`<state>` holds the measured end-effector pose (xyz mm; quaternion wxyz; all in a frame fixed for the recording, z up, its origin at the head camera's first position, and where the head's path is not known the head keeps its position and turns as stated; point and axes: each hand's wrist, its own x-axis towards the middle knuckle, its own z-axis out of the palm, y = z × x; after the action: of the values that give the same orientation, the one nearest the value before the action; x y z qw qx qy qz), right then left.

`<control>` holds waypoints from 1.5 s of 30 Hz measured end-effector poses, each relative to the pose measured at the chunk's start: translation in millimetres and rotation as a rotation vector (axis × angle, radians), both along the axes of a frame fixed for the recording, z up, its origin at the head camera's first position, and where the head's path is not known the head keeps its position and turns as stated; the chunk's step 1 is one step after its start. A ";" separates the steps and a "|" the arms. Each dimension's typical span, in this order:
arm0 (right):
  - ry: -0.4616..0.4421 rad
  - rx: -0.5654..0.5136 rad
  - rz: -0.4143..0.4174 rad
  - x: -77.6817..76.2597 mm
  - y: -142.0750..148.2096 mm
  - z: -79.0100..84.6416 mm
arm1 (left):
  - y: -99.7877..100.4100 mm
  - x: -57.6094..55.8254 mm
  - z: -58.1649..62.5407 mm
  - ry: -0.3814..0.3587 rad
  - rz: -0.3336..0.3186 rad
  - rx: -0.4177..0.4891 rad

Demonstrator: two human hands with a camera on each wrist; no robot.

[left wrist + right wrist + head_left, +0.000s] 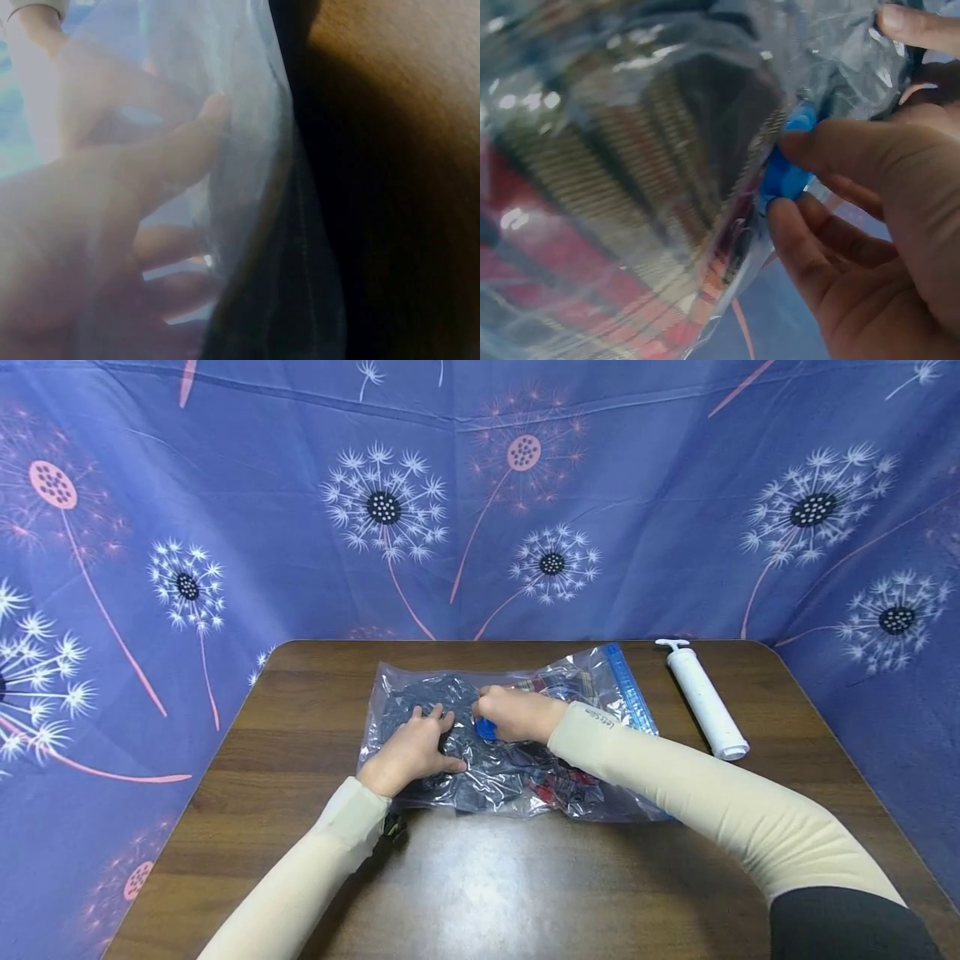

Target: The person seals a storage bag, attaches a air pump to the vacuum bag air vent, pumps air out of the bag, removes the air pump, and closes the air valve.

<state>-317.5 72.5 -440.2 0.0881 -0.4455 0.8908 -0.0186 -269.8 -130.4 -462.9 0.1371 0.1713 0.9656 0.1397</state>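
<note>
A clear plastic vacuum storage bag point(480, 785) lies across the table with folded clothes inside, dark on its left and plaid point(630, 172) on its right. My right hand point(517, 714) is over the bag's middle, where thumb and fingers pinch a round blue valve cap point(787, 169). To its left, my left hand point(415, 747) rests on the bag over the dark clothes point(465, 743), fingers spread. In the left wrist view, the left hand point(97, 225) appears hazily through clear plastic.
A white hand pump point(705, 702) with a T-shaped handle lies right of the bag. The bag's blue zip edge point(630, 689) faces that pump. A small dark object point(393, 825) sits by my left wrist. Behind the wooden table point(300, 710) hangs a blue dandelion-print cloth point(465, 510).
</note>
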 end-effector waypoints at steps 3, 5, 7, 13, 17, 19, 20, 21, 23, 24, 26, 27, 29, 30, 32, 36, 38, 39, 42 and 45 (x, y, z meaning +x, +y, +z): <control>-0.029 0.035 -0.031 -1.4 -1.3 1.8 | -0.6 -1.3 -1.4 -0.006 -0.001 0.001; -0.056 0.056 -0.050 -2.5 -3.1 2.8 | -1.2 -0.9 -1.7 -0.014 0.001 0.005; -0.080 0.071 -0.063 -3.1 -5.1 3.1 | -1.7 -0.6 -2.1 -0.020 0.005 0.004; -0.061 0.077 -0.079 -3.1 -6.9 -1.8 | -1.7 0.6 -3.2 0.000 -0.011 0.009; 0.003 0.022 -0.061 -2.4 -6.6 -3.5 | -1.2 0.6 -2.3 0.006 -0.002 0.001; 0.043 0.014 -0.040 -1.6 -6.5 -4.1 | -1.0 0.4 -1.4 0.005 0.001 -0.003; 0.059 0.015 -0.034 -1.0 -6.3 -4.3 | -0.8 0.0 -1.0 0.005 -0.001 -0.005; 0.073 0.016 -0.032 -0.5 -6.1 -4.7 | -0.7 -0.4 -0.7 0.006 -0.003 -0.005; 0.080 0.011 -0.040 0.3 -6.2 -5.4 | -0.4 -1.4 -0.1 0.011 -0.006 0.000; 0.082 0.008 -0.048 0.3 -6.5 -5.9 | -0.3 -2.1 0.2 0.012 -0.006 0.001; 0.069 -0.001 -0.068 0.0 -7.2 -6.6 | -0.3 -3.0 0.3 0.007 -0.002 -0.002; 0.057 0.004 -0.073 -0.7 -7.0 -6.7 | 0.1 -3.5 0.3 0.004 -0.003 -0.003; 0.017 0.028 -0.071 -2.7 -4.7 -5.7 | 1.4 -3.8 -0.6 -0.002 -0.007 -0.002; 0.000 0.039 -0.059 -3.7 -2.9 -4.8 | 2.1 -3.7 -1.0 -0.003 -0.010 -0.001; -0.035 0.065 -0.025 -5.8 0.3 -2.3 | 3.6 -3.4 -1.6 -0.010 -0.015 0.002; -0.028 0.088 0.054 -8.1 2.9 2.0 | 3.2 -2.7 -0.7 -0.011 -0.015 0.001; -0.015 0.109 0.074 -8.3 2.0 3.3 | 2.4 -2.7 0.5 -0.011 -0.016 -0.002; -0.009 0.120 0.082 -8.5 1.6 3.6 | 2.1 -2.8 0.8 -0.008 -0.017 -0.002; -0.006 0.132 0.083 -9.4 -0.4 4.0 | 1.6 -2.9 2.2 -0.009 -0.014 0.001; -0.027 0.132 0.058 -10.7 -2.3 3.6 | 0.9 -2.5 3.5 -0.013 -0.005 0.004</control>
<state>-328.2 70.2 -436.5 0.1298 -0.4641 0.8754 0.0365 -272.3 -129.5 -459.4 0.1436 0.1732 0.9639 0.1422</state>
